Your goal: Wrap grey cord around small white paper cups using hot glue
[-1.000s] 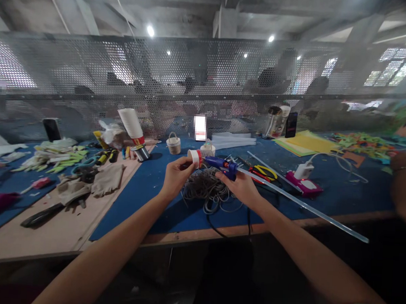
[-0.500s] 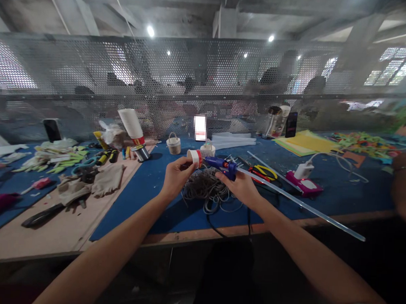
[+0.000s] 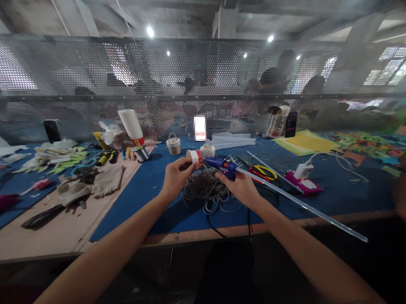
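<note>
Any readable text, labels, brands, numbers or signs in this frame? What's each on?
None legible.
Paper cup in left hand: red marking, too small.
Blue glue gun in right hand: no readable marking.
Cup stack: red marking, too small.
Bright screen at centre: pixelated.
Dark phone at right: screen marks blurred.

the gun [image 3: 219,163] looks like smooth plastic, its glue stick [image 3: 299,200] glossy and translucent. left of the gun, a cup [image 3: 191,156] of smooth paper; below the gun, matt cord [image 3: 201,188] — far left of it, a rough cloth glove [image 3: 108,182]; behind it, perforated metal mesh [image 3: 180,64].
</note>
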Available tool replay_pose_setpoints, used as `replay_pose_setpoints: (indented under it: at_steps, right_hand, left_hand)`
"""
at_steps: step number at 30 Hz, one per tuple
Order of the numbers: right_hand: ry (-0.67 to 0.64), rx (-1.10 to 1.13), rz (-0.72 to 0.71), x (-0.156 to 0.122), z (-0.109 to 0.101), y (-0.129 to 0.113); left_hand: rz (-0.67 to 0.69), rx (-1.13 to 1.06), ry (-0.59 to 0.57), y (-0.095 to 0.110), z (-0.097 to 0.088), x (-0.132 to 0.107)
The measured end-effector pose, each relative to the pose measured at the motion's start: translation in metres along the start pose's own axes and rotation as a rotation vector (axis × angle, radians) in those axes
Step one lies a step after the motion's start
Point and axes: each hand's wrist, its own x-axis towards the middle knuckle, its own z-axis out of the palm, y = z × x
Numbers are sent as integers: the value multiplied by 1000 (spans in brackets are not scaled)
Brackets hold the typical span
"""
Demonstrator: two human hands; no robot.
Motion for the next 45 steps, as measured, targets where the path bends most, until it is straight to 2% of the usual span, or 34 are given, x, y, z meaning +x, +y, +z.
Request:
replay_pose_setpoints:
  at_steps: [45]
  right_hand:
    - [-31,-25,45,-4,0,0]
  left_hand:
    - [-3,-4,22,-2,-2,3]
